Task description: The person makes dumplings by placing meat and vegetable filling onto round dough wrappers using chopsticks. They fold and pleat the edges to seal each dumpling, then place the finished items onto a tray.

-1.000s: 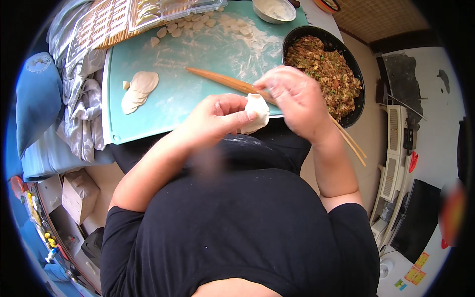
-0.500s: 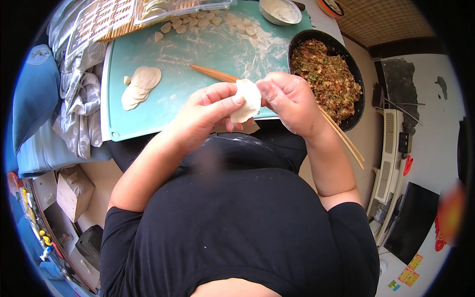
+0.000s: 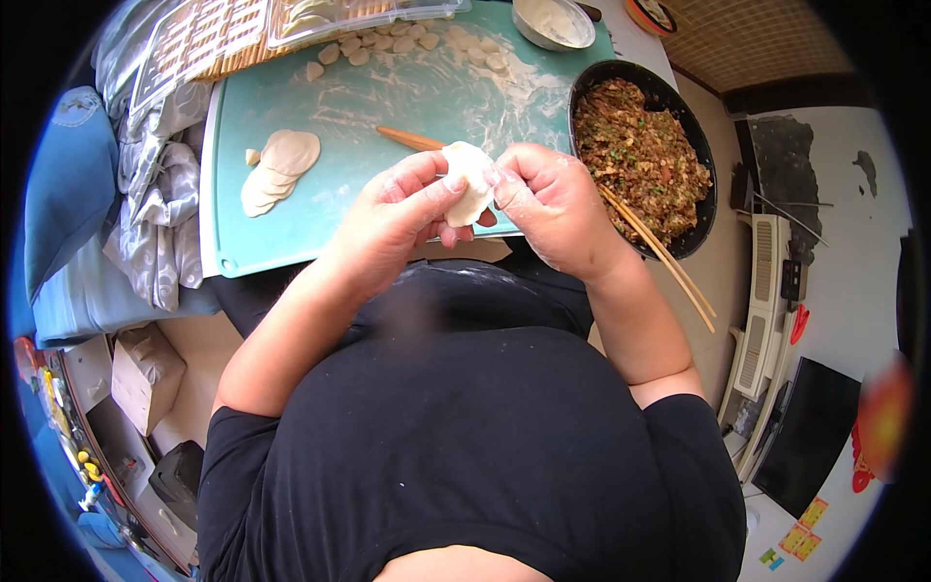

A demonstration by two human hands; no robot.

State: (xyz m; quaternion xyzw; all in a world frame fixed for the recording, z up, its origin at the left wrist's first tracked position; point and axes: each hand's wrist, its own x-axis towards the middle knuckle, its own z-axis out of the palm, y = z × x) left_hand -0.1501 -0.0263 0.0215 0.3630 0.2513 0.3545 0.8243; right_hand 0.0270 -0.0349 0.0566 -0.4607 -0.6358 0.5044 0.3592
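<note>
While both hands meet near the centre of the frame, just above the near edge of a green board, a pale dough wrapper is held up between them, clear of the surface below. The left hand is clamped on the wrapper's left side, its thumb lying across the face and its other fingers curled behind and beneath. The right hand has thumb and fingertips pinched together on the wrapper's right edge; whether the dough is folded over anything cannot be told. Behind the wrapper, the tapered tip of a wooden rolling pin points toward the upper left, the rest of it hidden. At the left of the board lie overlapping flat dough rounds, with a small dough lump just beside them. Along the top of the frame are small dough pieces and a bowl of white powder, and at the upper left a woven tray. To the right of the hands stands a black pan of chopped filling, with chopsticks slanting over its rim toward the lower right.
</note>
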